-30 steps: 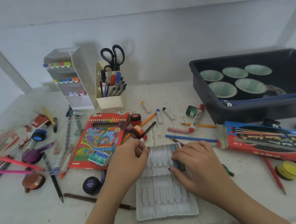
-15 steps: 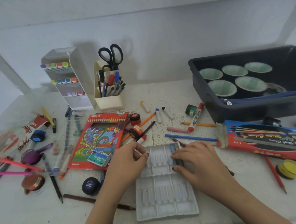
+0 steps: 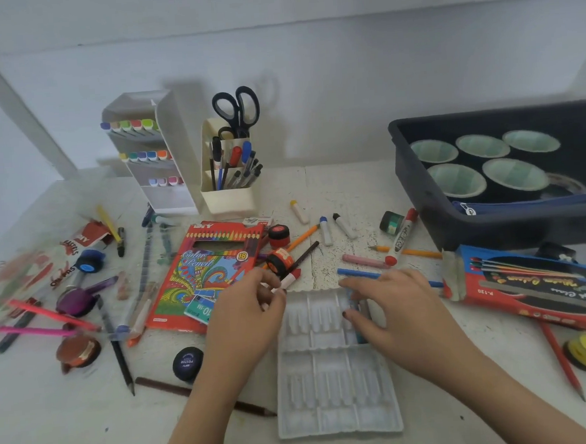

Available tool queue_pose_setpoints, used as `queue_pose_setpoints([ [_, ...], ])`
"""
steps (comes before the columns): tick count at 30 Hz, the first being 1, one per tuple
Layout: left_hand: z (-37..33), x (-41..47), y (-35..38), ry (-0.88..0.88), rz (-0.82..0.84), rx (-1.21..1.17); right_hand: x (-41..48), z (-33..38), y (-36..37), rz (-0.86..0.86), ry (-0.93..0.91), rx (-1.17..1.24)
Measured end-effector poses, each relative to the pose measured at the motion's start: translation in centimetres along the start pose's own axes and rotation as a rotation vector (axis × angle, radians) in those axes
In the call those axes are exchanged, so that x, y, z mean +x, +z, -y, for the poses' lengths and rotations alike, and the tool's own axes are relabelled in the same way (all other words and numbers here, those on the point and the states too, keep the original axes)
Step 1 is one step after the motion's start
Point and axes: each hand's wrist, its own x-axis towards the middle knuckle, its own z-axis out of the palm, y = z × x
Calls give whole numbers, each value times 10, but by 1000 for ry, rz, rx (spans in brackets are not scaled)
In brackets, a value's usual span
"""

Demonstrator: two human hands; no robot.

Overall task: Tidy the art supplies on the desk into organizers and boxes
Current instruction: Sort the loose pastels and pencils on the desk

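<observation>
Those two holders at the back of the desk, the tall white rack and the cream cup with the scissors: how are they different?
The white rack is taller than the cream cup. The rack keeps markers lying in three stacked rows, coloured ends facing out; the cup keeps pens and black scissors standing upright. Both stand side by side at the back of the desk, each holding supplies.
</observation>
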Motion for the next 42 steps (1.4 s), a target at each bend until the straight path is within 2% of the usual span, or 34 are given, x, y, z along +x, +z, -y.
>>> queue_pose_setpoints([
  [2, 4, 3, -9, 43, -106, 45, 11, 2, 0, 6, -21, -13],
  [4, 12, 7, -17, 72, -141, 168, 26, 5, 1, 28, -46, -37],
  [6, 21, 10, -23, 26, -48, 328, 42, 8, 3, 57, -67, -58],
  [8, 28, 12, -28, -43, 81, 381, 59, 13, 8, 83, -107, -63],
  [11, 33, 14, -34, -66, 145, 328, 81, 21, 19, 75, -183, -65],
  [17, 33, 16, -57, -4, 86, 177, 105, 30, 35, 72, -271, -92],
  [26, 33, 21, -85, -40, -117, -80, 105, 25, 35, -37, -130, -235],
  [36, 28, 15, -92, -8, -263, -48, 105, 15, 23, -18, -37, -242],
  [39, 26, 11, -94, 36, -302, -38, 103, 13, 20, -24, -4, -139],
  [42, 22, 7, -97, 89, -328, -25, 100, 11, 15, -104, 36, 143],
])
